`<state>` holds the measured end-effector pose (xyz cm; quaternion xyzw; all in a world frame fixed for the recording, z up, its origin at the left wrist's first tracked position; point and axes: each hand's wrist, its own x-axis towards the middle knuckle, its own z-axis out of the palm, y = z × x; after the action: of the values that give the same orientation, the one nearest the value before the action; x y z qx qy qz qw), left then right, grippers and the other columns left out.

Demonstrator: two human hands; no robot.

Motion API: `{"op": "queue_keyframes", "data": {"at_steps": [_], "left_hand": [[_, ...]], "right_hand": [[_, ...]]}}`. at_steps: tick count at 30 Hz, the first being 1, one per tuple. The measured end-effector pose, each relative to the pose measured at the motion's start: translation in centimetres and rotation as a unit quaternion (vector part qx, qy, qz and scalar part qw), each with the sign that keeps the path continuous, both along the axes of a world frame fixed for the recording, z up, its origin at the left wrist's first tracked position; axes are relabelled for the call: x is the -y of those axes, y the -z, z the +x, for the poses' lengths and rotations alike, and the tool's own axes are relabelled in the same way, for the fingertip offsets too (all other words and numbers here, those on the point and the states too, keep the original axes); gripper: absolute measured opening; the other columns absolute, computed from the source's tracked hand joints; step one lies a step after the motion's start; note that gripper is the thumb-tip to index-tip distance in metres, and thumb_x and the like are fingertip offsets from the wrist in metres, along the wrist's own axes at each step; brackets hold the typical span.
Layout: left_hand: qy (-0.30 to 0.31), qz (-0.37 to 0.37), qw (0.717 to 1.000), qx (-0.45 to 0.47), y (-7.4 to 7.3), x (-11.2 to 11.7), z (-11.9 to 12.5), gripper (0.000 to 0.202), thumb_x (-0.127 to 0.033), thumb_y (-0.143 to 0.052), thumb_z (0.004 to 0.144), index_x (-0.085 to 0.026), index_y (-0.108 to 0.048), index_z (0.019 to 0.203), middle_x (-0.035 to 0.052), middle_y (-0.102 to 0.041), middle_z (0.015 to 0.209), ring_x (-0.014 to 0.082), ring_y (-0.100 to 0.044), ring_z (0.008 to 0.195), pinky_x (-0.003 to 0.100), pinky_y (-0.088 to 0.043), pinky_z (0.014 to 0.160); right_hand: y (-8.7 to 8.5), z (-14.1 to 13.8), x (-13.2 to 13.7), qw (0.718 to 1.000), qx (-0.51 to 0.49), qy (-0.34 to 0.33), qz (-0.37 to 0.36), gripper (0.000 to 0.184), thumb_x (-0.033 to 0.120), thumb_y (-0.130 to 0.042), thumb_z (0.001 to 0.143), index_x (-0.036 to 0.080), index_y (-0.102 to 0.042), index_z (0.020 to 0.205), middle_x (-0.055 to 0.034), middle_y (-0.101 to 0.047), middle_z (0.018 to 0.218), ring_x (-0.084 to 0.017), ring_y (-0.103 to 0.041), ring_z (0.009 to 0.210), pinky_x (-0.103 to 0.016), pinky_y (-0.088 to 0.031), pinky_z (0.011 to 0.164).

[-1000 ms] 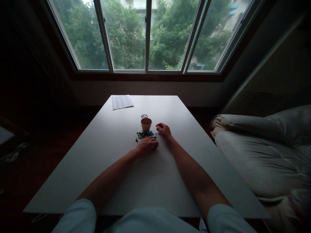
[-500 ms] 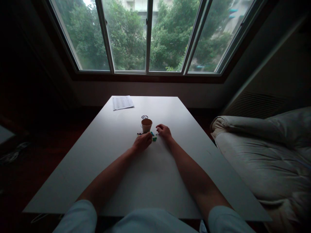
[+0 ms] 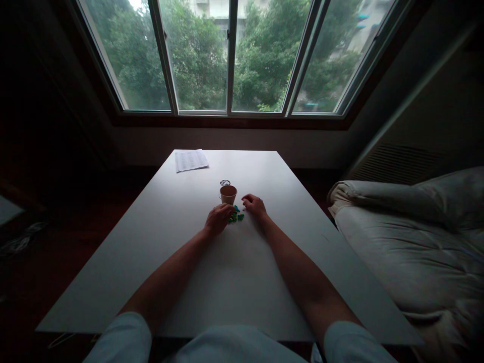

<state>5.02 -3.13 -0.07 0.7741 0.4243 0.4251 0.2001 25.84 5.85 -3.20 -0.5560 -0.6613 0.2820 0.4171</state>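
Curling over small coloured plastic pieces (image 3: 236, 217) on a white table (image 3: 227, 282), the left hand (image 3: 218, 220) hides whether it grips any; the right hand (image 3: 254, 204) lies slack, empty, just beside them. Light, hard and skittish, probably; best pinched singly by the sides.

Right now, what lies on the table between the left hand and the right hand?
The head view shows small green and blue pieces between the left hand and the right hand, on the near side of the brown cup.
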Motion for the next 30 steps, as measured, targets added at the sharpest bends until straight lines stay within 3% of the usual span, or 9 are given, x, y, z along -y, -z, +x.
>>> {"op": "queue_keyframes", "data": {"at_steps": [5, 10, 14, 21, 30], "left_hand": [[-0.016, 0.009, 0.999, 0.029, -0.2, -0.1, -0.2, 0.029, -0.039, -0.049, 0.097, -0.020, -0.071, 0.099, 0.0110, -0.066, 0.099, 0.0216, -0.058, 0.093, 0.038, -0.047, 0.086], [-0.053, 0.057, 0.997, -0.004, -0.3, -0.1, -0.2, 0.023, -0.030, -0.047, 0.098, -0.022, -0.069, 0.102, 0.0089, -0.066, 0.097, 0.0210, -0.056, 0.092, 0.036, -0.045, 0.086], [-0.093, 0.102, 0.990, -0.041, -0.7, 0.1, -0.3, 0.022, -0.023, -0.048, 0.096, -0.023, -0.068, 0.107, 0.0089, -0.067, 0.102, 0.0240, -0.054, 0.101, 0.039, -0.042, 0.093], [-0.151, 0.138, 0.974, -0.103, -1.6, -0.3, 0.1, 0.033, -0.019, -0.051, 0.093, -0.024, -0.063, 0.123, 0.0109, -0.064, 0.120, 0.0287, -0.049, 0.116, 0.045, -0.036, 0.101], [-0.184, 0.173, 0.951, -0.178, -1.6, -0.3, 0.2, 0.045, -0.021, -0.053, 0.092, -0.022, -0.054, 0.137, 0.0117, -0.058, 0.131, 0.0282, -0.046, 0.124, 0.044, -0.037, 0.104]], "right_hand": [[0.1, 0.0, 0.1, 1.000, -0.009, -0.007, -0.009, 0.015, 0.027, -0.060, 0.083, 0.024, -0.073, 0.090, 0.0017, -0.071, 0.075, -0.012, -0.065, 0.057, -0.023, -0.049, 0.062], [0.1, -0.1, 0.2, 1.000, -0.003, -0.007, 0.000, 0.014, 0.026, -0.061, 0.083, 0.024, -0.073, 0.090, 0.0020, -0.071, 0.075, -0.012, -0.065, 0.056, -0.024, -0.048, 0.063], [0.0, -0.2, 0.2, 1.000, 0.003, -0.008, 0.004, 0.015, 0.026, -0.060, 0.084, 0.025, -0.073, 0.090, 0.0020, -0.071, 0.075, -0.012, -0.065, 0.056, -0.024, -0.048, 0.065], [0.2, -0.5, 0.3, 0.999, 0.040, -0.017, 0.017, 0.017, 0.028, -0.059, 0.085, 0.025, -0.073, 0.092, 0.0008, -0.072, 0.075, -0.014, -0.064, 0.060, -0.026, -0.048, 0.067], [0.4, -0.6, 0.4, 0.996, 0.083, -0.016, 0.027, 0.019, 0.027, -0.056, 0.087, 0.024, -0.073, 0.095, 0.0013, -0.073, 0.077, -0.013, -0.064, 0.063, -0.024, -0.047, 0.069]]}}
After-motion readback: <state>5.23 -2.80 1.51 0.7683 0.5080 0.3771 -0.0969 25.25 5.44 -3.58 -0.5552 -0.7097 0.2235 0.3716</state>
